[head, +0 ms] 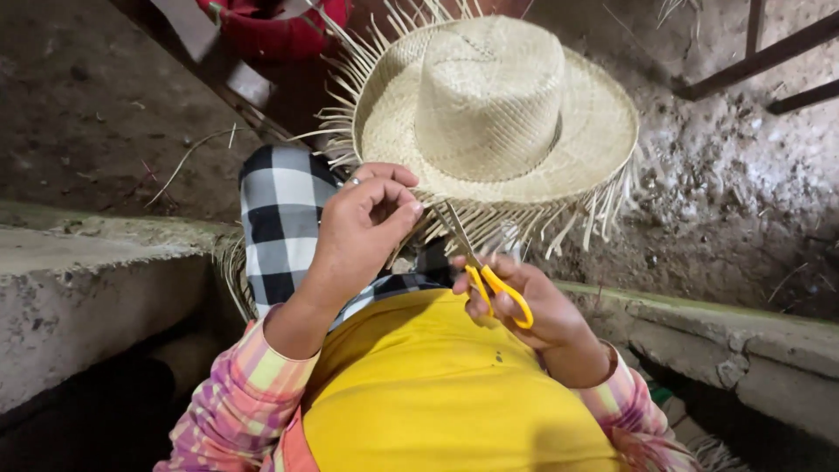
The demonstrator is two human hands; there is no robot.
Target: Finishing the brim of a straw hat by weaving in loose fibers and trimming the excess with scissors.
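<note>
A simple rural craft workplace is shown, probably outdoors or in an open shed. A bare earth floor (743, 175) is seen, with loose straw strips (188, 157) scattered on it. Rough concrete ledges (87, 262) are placed along the sides. An unfinished woven straw hat (494, 109) with untrimmed fringe is being worked on by hand.

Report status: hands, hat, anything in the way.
Left hand grips straw hat at brim edge. Right hand holds yellow scissors, blades at loose fringe. Nothing in the way.
</note>
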